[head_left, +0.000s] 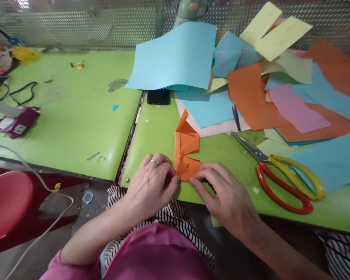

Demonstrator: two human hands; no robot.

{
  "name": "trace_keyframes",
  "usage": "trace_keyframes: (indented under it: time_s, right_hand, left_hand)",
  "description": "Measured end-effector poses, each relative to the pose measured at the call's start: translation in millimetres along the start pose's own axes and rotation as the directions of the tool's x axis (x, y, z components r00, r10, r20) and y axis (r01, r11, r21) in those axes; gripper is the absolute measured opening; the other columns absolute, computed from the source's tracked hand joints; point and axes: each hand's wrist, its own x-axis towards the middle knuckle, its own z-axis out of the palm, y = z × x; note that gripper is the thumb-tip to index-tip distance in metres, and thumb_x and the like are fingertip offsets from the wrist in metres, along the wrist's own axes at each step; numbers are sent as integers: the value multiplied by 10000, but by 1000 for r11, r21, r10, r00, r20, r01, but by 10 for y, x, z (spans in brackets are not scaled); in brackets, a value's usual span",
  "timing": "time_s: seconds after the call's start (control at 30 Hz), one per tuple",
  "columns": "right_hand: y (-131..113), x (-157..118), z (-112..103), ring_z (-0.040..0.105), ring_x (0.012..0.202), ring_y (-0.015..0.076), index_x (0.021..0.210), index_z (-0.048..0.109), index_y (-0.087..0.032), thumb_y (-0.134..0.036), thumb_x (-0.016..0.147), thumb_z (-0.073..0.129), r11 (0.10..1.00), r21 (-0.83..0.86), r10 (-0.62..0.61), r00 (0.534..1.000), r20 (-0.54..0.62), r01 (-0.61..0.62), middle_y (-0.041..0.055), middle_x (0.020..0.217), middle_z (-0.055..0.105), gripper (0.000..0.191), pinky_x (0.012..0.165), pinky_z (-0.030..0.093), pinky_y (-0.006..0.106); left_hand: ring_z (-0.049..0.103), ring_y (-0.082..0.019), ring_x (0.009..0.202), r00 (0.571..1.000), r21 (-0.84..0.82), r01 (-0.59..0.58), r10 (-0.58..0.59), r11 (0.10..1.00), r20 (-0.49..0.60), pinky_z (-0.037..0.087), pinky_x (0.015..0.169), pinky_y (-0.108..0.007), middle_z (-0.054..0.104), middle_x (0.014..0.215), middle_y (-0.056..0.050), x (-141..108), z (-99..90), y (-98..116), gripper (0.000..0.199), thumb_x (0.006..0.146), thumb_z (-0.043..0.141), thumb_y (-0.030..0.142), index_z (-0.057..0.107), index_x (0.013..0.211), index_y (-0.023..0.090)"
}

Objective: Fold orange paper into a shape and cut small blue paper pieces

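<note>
A folded piece of orange paper (189,142) lies on the green table (84,116) near its front edge, with creased flaps and one narrow tip pointing away from me. My left hand (153,177), wearing a ring, pinches the paper's lower left corner between thumb and fingers. At the lower right corner, my right hand (221,190) grips the paper between thumb and forefinger. To the right of it lie large scissors (262,157) with one red and one yellow handle, their blades pointing toward the upper left.
Blue sheets (175,56), orange sheets (247,93) and a pink strip (299,109) pile up at the back right. A black phone (158,97) sits partly under a blue sheet. A purple power socket (17,122) stands left, above a red stool (10,206).
</note>
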Motion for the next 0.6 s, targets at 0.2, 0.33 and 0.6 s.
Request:
trace_keyframes:
  time_s: [0.2,0.33,0.6]
  right_hand:
    - [-22,21,44,602,786,191,784,485,-225,-269,966,525,999,17,40,999,1,-40,34,808,572,192,691,483,327]
    - [-13,22,59,590,765,183,775,467,-231,-298,980,511,998,9,63,998,18,-63,23,795,569,220,674,465,321]
    - [-40,21,67,612,791,191,767,473,-242,-320,984,503,994,-23,104,994,31,-103,35,801,599,233,678,470,328]
  left_hand:
    - [572,-223,888,999,-12,-26,26,1000,-28,462,847,-407,623,964,-87,-24,37,-24,151,946,522,231,610,855,147]
    - [570,-225,887,997,20,-31,33,999,-77,466,843,-410,617,967,-94,-37,69,-31,145,944,527,236,607,862,148]
    - [556,-224,880,984,128,-56,77,990,-162,482,817,-413,599,957,-97,-61,148,-3,150,963,503,252,555,845,176]
